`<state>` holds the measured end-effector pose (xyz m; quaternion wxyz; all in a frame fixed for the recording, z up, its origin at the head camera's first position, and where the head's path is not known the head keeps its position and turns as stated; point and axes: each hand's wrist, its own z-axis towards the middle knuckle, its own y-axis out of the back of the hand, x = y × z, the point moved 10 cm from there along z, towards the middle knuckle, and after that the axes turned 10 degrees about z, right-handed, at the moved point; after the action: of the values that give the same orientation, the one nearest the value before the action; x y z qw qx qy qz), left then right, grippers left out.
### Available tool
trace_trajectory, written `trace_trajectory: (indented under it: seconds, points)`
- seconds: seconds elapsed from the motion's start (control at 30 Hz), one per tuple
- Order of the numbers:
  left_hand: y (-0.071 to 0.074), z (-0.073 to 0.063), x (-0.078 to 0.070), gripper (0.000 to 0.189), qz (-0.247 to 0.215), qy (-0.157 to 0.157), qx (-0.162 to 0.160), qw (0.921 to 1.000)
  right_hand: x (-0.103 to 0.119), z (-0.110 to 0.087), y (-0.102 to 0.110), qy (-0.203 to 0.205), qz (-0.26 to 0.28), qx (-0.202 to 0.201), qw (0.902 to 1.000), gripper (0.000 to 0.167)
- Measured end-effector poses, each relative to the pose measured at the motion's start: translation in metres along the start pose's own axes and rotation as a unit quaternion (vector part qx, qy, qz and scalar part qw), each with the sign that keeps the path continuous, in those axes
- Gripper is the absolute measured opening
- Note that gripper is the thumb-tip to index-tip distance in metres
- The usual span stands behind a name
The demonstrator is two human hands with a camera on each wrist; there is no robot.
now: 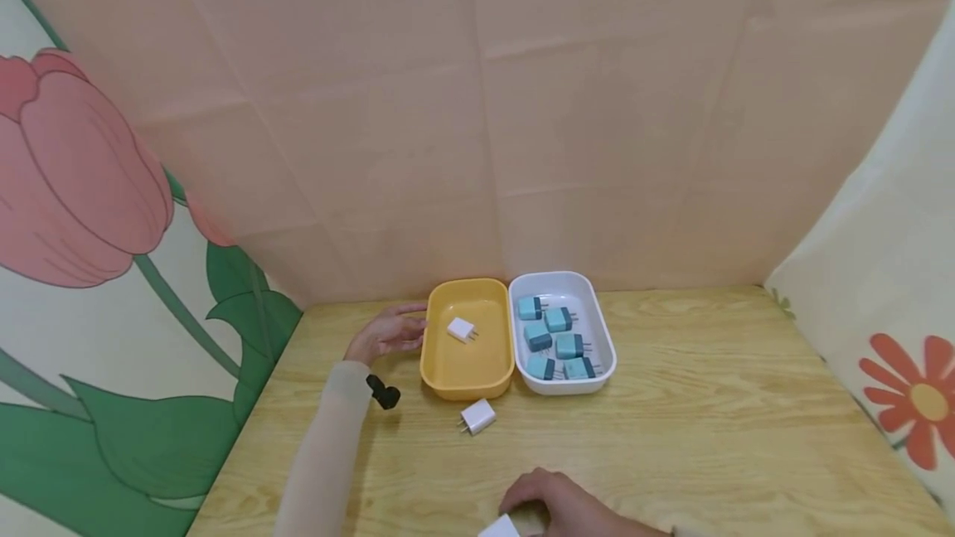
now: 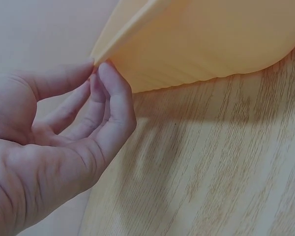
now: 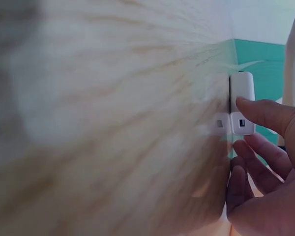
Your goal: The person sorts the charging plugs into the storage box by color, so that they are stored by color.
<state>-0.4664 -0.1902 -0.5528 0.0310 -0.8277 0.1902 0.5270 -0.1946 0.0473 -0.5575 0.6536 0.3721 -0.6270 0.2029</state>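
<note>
In the head view my left hand [image 1: 390, 331] is at the left side of a yellow tray [image 1: 468, 379]. The left wrist view has the thumb and fingertips of that hand [image 2: 73, 118] pinching the tray's rim [image 2: 132, 27]. A white plug charger [image 1: 462, 329] lies inside this tray, and another white charger [image 1: 478, 417] is on the table just in front. Near the bottom edge my right hand [image 1: 570, 508] holds a third white charger [image 1: 500, 528]. Its USB port shows in the right wrist view, where the thumb presses on the charger [image 3: 242, 86] and fingers sit beside it.
A white tray [image 1: 608, 355] touches the yellow one on its right and holds several light-blue plug chargers [image 1: 569, 345] with dark ends. Both stand on a wood-grain table [image 1: 709, 404], close to a beige cloth backdrop [image 1: 634, 147]. Flower-printed cloths [image 1: 97, 164] hang at the sides.
</note>
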Motion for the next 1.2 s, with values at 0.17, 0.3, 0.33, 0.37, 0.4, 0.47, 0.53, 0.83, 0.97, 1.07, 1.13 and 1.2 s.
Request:
trace_trajectory:
  seconds: [0.17,0.3,0.33,0.37,0.4,0.47,0.53,0.83,0.97,1.07,1.13,1.2]
  points:
    - [0.0002,0.0006,-0.0007,0.056,0.0,0.001,-0.002,1.0,-0.002,0.0005,0.0006,-0.029,-0.001,0.002,0.9996,0.033]
    - [0.0003,0.0011,-0.0007,0.056,-0.003,0.003,0.004,1.0,-0.0039,-0.0021,0.0024,-0.059,-0.01,-0.006,0.9982,0.029]
    - [0.0007,0.0012,-0.0006,0.056,-0.003,0.004,0.004,1.0,-0.004,-0.0031,0.003,-0.067,-0.012,-0.008,0.9976,0.029]
    - [0.0011,0.0012,-0.0006,0.056,-0.003,0.004,0.004,1.0,-0.0039,-0.0038,0.0035,-0.076,-0.013,-0.01,0.997,0.028]
    - [0.0015,0.0011,-0.0005,0.056,-0.004,0.005,0.003,1.0,-0.0035,-0.0043,0.0039,-0.08,-0.016,-0.012,0.9966,0.028]
    - [0.0027,0.001,-0.0004,0.055,-0.003,0.004,0.0,1.0,-0.0025,-0.0045,0.0042,-0.087,-0.022,-0.014,0.9959,0.029]
    - [0.0032,0.0009,-0.0006,0.055,-0.001,0.003,-0.001,1.0,-0.0011,-0.0039,0.0036,-0.085,-0.026,-0.013,0.9959,0.028]
    - [0.0004,0.0022,0.0009,0.055,0.004,0.002,0.0,1.0,-0.0012,-0.003,0.0,-0.069,0.002,0.005,0.9976,0.031]
    - [0.0013,0.003,-0.0004,0.055,0.001,0.001,-0.005,1.0,0.0002,-0.0032,-0.0003,-0.074,0.015,0.009,0.9971,0.031]
    - [0.0,0.0025,-0.0005,0.056,0.0,0.0,-0.001,1.0,0.0023,-0.0048,-0.0007,-0.075,0.022,0.006,0.997,0.031]
    - [-0.0006,0.0021,-0.0004,0.056,-0.003,-0.002,0.003,1.0,0.0027,-0.0048,-0.0012,-0.076,0.023,0.003,0.9968,0.031]
    - [0.0,0.0014,-0.0005,0.056,-0.004,-0.002,0.004,1.0,0.0034,-0.0038,-0.0022,-0.075,0.028,0.003,0.9968,0.03]
